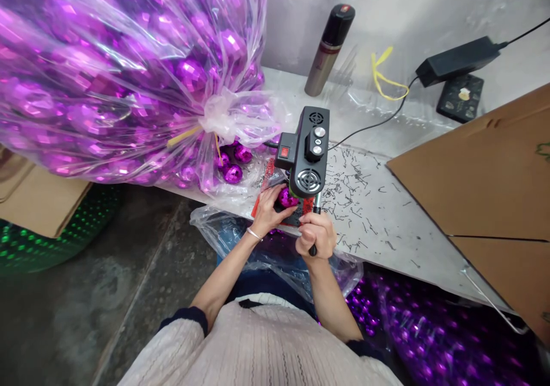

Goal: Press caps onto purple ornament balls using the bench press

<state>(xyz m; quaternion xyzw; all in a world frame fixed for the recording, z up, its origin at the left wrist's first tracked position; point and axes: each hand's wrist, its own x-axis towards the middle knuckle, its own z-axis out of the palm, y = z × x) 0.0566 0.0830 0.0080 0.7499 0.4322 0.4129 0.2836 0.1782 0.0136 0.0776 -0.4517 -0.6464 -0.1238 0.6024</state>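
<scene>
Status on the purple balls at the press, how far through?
Done, apparently: dark scraps litter the table, and bagged balls lie below its edge. In hand: left hand steadies one purple ball under the black machine, right hand grasps its lever. Left: loose balls beside the tied bag; whether that bag is finished stock cannot be told.
</scene>
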